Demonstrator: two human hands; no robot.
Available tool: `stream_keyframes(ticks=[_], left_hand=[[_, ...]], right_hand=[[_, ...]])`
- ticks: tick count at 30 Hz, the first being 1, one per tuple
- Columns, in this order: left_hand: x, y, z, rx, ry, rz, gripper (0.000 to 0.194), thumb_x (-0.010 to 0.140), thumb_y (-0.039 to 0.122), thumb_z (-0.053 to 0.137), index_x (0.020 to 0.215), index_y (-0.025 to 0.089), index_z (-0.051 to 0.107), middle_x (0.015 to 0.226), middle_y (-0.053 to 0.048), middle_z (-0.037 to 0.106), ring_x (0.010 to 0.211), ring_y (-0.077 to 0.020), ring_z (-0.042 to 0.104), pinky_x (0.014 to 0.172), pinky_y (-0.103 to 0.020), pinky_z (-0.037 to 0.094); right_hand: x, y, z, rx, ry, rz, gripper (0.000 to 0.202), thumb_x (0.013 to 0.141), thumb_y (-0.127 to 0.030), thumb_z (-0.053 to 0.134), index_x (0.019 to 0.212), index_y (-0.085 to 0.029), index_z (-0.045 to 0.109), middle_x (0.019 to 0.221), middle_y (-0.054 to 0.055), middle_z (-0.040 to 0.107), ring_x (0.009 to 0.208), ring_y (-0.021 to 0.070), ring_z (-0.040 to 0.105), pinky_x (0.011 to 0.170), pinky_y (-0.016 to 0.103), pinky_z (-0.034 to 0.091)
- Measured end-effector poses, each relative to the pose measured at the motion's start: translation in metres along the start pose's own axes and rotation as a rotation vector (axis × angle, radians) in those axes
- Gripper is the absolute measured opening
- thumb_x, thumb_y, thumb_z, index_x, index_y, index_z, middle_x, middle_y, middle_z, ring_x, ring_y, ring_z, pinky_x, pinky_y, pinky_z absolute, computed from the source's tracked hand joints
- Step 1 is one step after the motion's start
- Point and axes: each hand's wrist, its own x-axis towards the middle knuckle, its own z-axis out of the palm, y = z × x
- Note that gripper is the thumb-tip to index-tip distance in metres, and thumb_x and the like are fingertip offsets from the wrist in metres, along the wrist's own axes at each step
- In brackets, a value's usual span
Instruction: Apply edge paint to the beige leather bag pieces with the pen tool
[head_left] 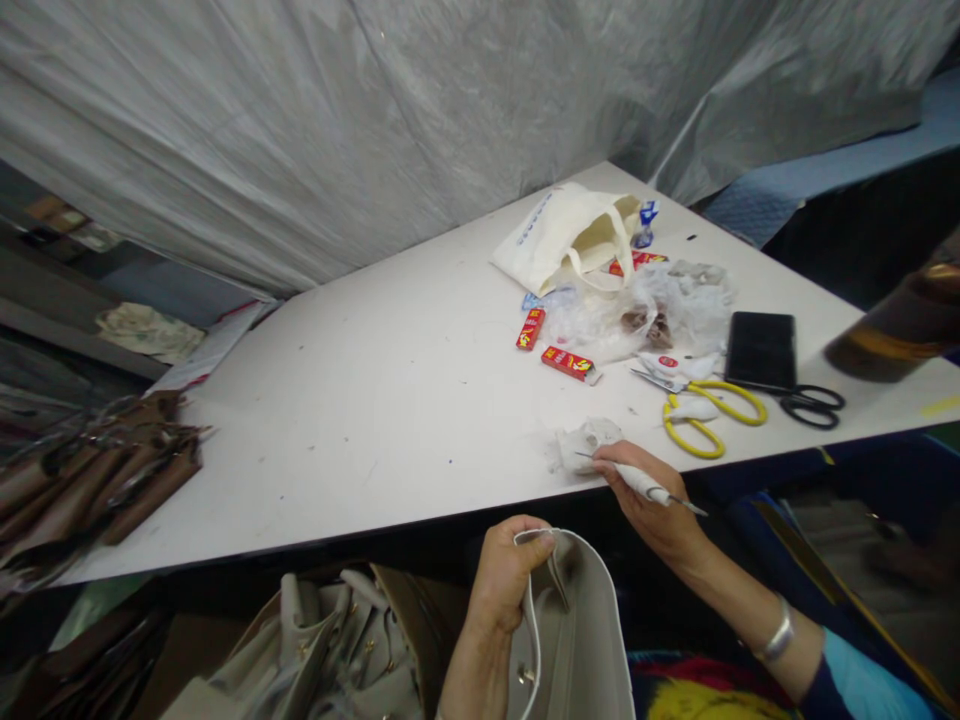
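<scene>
My left hand (506,570) is closed on the rim of an off-white handbag (600,625), thumb over the edge. The bag's open mouth faces up, with a pale lining and a metal fitting showing. In my right hand (652,515) is a slim tool with a white wrapped handle (639,482) and a thin metal point at each end; its exact kind is unclear. Its left tip is at a small crumpled whitish packet (589,445) near the table's front edge. I cannot tell whether they touch. Just beyond lie yellow-handled scissors (694,445).
On the white table (390,400) are a cream cloth bag (536,240), plastic bags (600,325), red boxes (568,363), a black phone-like slab (761,350), black-handled scissors (814,405) and a dark bottle (892,325). Brown bags (142,480) lie left; beige bags (322,640) sit below.
</scene>
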Motion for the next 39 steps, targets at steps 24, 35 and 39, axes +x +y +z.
stream_keyframes(ticks=[24,35,39], left_hand=[[-0.001,0.005,-0.002,0.014,-0.110,-0.027,0.052,0.049,0.046,0.100,0.079,0.011,0.075,0.068,-0.004,0.069,0.061,-0.0153,0.057,0.061,-0.027,0.042],[-0.002,-0.005,0.001,0.018,-0.078,0.016,0.034,0.057,0.034,0.092,0.078,0.013,0.076,0.069,-0.005,0.069,0.063,-0.0163,0.056,0.064,-0.027,0.042],[-0.004,-0.003,0.005,0.014,-0.038,0.030,0.031,0.057,0.032,0.089,0.076,0.013,0.074,0.064,-0.003,0.066,0.059,-0.0148,0.053,0.061,-0.027,0.040]], right_hand=[[-0.022,-0.031,-0.005,0.534,-0.327,0.384,0.040,0.106,-0.049,0.051,0.083,-0.019,0.064,0.073,0.000,0.062,0.070,0.0160,0.062,0.069,0.028,0.049],[-0.024,-0.027,0.002,0.523,-0.397,0.400,0.038,0.106,-0.050,0.050,0.088,-0.020,0.064,0.074,-0.001,0.062,0.071,0.0158,0.061,0.070,0.028,0.048],[-0.026,-0.024,0.004,0.486,-0.391,0.361,0.037,0.106,-0.050,0.050,0.089,-0.020,0.064,0.075,0.000,0.063,0.071,0.0163,0.062,0.070,0.028,0.050]])
